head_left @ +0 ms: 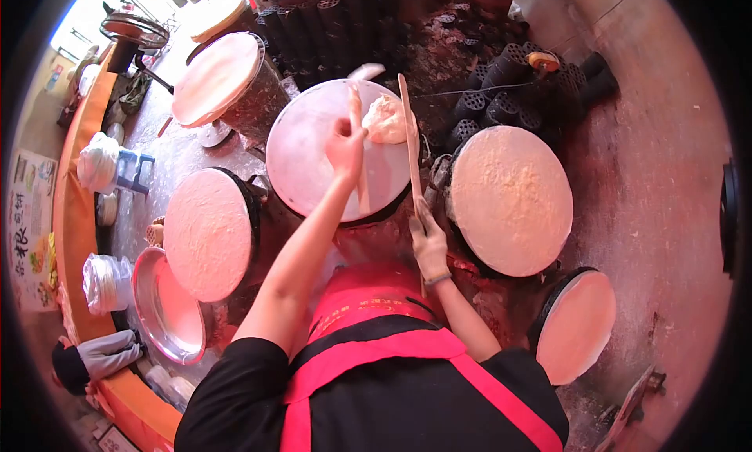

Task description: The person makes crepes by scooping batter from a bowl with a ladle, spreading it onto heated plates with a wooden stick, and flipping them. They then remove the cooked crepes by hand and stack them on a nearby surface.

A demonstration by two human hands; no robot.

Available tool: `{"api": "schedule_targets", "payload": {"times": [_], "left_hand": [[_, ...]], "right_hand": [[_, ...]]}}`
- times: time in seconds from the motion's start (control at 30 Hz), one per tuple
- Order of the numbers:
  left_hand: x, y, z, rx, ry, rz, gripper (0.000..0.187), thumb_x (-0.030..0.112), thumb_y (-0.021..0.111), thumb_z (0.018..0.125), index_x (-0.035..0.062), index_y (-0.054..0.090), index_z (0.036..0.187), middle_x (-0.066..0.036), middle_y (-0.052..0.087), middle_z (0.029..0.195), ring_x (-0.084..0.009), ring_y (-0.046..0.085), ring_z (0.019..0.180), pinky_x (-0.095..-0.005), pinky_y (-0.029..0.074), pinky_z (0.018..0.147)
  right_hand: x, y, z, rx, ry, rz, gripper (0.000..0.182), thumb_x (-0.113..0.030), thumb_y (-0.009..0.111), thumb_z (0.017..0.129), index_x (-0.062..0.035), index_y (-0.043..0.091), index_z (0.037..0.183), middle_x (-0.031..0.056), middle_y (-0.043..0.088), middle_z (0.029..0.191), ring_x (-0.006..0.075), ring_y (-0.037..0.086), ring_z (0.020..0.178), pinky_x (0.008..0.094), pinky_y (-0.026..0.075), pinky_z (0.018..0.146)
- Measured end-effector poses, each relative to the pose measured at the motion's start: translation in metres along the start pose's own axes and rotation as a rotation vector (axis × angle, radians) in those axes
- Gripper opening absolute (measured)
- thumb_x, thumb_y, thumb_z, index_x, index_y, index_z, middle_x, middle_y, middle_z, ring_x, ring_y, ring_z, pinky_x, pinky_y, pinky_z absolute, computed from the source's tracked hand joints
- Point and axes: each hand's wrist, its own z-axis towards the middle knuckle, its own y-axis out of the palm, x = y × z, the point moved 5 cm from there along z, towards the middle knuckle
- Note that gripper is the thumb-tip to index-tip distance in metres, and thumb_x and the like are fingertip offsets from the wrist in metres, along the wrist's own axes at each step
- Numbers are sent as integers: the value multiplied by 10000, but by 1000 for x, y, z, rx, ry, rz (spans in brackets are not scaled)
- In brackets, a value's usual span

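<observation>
My left hand is closed round a wooden spreader above the round griddle in front of me. A lump of pale dough lies on the griddle's right part, just right of that hand. Lower right, my right hand grips the lower end of a long flat wooden stick. The stick points away from me, its upper part beside the dough over the griddle's right edge.
Batter-covered griddles stand at the right, left, upper left and lower right. Black coal briquettes are stacked behind. A metal basin is lower left, near a seated person and a fan.
</observation>
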Motion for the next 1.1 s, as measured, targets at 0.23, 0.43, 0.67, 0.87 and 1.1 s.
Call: {"api": "schedule_targets", "payload": {"times": [0.23,0.43,0.67,0.87,1.1], "left_hand": [[139,-68,29,-57,84,-587,210,109,608,894,-25,591,1055,-68,610,847,-108,573,745,-233,455,638],[109,-175,-48,-346,-428,-396,186,277,560,892,121,468,851,69,402,684,-34,350,495,-188,300,448],[36,-242,-157,-189,-861,-535,187,201,569,945,138,435,831,78,313,548,-24,285,392,-194,213,343],[-3,-276,-177,-220,-927,-558,184,215,619,918,80,511,858,47,388,583,-51,360,433,-208,291,383],[-31,-309,-162,-139,-734,-310,155,170,674,859,57,623,952,28,510,681,-66,471,558,-213,383,517]], "right_hand": [[-17,63,59,-30,446,598,357,-290,572,941,-271,508,1292,-30,462,663,53,353,406,207,273,352],[5,58,5,99,428,751,485,-336,569,950,-327,412,1409,-41,456,593,64,342,363,232,261,317],[-19,132,50,103,430,571,486,-343,616,910,-335,449,1367,-19,460,606,86,381,370,266,292,318],[-35,144,59,-252,520,406,274,-358,585,924,-216,549,1155,-16,463,602,72,357,381,244,256,331],[-6,74,11,139,450,422,429,-368,639,905,-322,530,1318,-25,454,562,74,314,327,255,242,290]]}}
